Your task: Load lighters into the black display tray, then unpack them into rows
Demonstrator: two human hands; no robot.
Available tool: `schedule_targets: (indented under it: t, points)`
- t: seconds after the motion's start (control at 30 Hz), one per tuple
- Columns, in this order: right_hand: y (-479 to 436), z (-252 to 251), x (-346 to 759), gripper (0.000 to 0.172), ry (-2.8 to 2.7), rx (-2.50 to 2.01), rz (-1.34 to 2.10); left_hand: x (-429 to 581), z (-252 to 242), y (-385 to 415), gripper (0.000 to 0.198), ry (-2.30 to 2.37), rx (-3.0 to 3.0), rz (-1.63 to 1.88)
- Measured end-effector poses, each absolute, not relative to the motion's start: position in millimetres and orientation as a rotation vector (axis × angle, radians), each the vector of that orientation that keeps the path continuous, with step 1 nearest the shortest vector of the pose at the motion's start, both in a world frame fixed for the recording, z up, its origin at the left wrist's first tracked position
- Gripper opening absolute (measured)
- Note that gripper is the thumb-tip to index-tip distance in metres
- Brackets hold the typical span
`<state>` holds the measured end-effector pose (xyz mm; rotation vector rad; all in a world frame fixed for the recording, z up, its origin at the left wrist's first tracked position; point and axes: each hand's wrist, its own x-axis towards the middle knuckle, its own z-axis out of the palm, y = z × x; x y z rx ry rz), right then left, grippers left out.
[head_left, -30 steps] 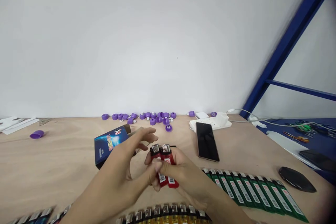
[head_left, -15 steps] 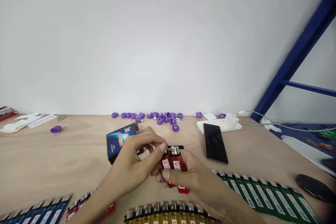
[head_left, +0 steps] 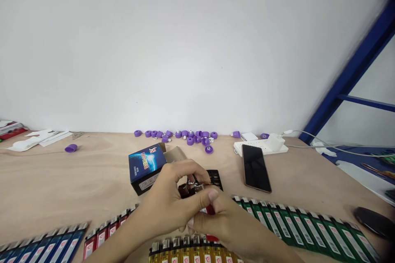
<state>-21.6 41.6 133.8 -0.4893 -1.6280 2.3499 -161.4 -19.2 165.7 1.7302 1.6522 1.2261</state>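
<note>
My left hand is closed, its thumb and fingers curled over the metal tops of red lighters at the centre of the table. My right hand grips the red lighters from the right side, its thumb against the left hand. The two hands hide most of the lighters, so how many there are I cannot tell. Dark, shiny rounded ends show under the left fingers. Just behind the hands lies a black slotted tray, partly covered. An open blue lighter box stands left of my left hand.
Lighters lie in rows nearest me: blue, red, yellow and green. A phone leans on a white power strip. Purple caps are scattered along the wall. A black oval object sits at right.
My left hand has moved right over the lighters, which were more visible before. The hands now overlap more, and more of the black tray shows. The view has shifted slightly.
</note>
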Motion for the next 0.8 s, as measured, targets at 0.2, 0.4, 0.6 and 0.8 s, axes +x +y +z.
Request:
schedule_targets:
  t: [0.2, 0.4, 0.6, 0.8]
  points:
    - [61.2, 136.5, -20.1, 0.029, -1.502, -0.5, 2.299, -169.2, 162.2, -14.7, 0.024, 1.531, 1.546, 1.314]
    - [69.1, 137.7, -14.4, 0.033, -1.603, -0.489, 2.155, -166.7, 152.2, -4.9, 0.017, 1.306, 1.267, 1.479]
    - [106.9, 110.6, -23.9, 0.028, -1.885, -0.714, 1.472, -191.9, 150.0, 3.9, 0.02, 1.542, 1.225, 1.663]
    - [129.8, 71.5, -38.3, 0.017, -1.991, -0.971, 1.323, -214.6, 122.7, 25.9, 0.021, 1.781, 1.538, 0.888]
